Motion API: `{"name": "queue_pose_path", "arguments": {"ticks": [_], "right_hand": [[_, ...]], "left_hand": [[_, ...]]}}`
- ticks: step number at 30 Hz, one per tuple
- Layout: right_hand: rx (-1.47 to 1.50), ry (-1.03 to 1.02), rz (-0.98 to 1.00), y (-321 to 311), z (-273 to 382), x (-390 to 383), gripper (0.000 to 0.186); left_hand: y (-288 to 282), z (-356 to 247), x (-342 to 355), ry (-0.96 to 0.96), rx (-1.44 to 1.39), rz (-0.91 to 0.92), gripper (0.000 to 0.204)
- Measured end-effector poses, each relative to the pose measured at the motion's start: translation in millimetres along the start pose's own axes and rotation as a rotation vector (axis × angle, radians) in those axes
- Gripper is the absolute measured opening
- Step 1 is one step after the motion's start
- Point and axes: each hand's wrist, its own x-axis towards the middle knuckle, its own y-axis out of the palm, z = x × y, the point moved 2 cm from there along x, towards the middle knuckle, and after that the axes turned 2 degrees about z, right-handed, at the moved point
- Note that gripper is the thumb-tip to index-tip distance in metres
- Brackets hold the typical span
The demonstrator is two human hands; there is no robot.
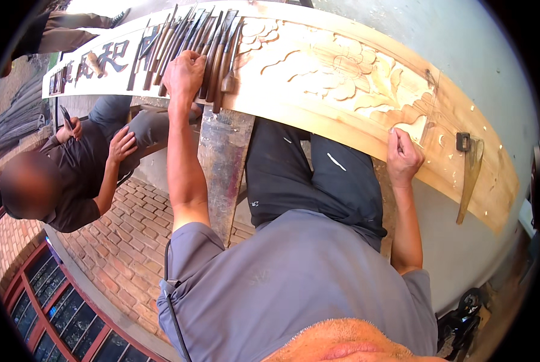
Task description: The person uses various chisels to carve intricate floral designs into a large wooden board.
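My left hand [184, 73] is at the row of carving chisels [214, 66], its fingers curled round a chisel handle among them. The chisels have brown wooden handles and dark metal blades pointing away from me. They lie side by side across a long pale wooden board [270, 90]. My right hand [404, 157] rests by the board's near edge, beside a shallow carved hollow. Its fingers are pinched together; what they hold, if anything, is too small to make out. Leaf and flower relief carving [354, 78] covers the board between my hands.
A mallet-like wooden tool with a dark head [463, 142] lies at the board's right end, among wood chips. Dark characters [112, 55] mark the left end. A wooden trestle [222, 145] stands below. Another person [77, 163] sits at the left; someone else stands behind.
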Motion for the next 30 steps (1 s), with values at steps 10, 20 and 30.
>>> {"name": "queue_pose_path", "arguments": {"ticks": [10,20,30], "right_hand": [[0.012,0.010,0.019,-5.7,7.3,3.6,0.007],[0.163,-0.636,0.107,5.5,109.1,35.5,0.027],[0.551,0.121,0.455,12.6,106.6,5.9,0.030]], "left_hand": [[-29.4,-3.1,-20.6,0.050,-0.518,0.006,0.028],[-20.4,-108.3,-168.1,-0.100,-1.305,0.983,0.015],[32.1,-197.0,-219.9,-0.195,-1.666,0.926,0.020]]}}
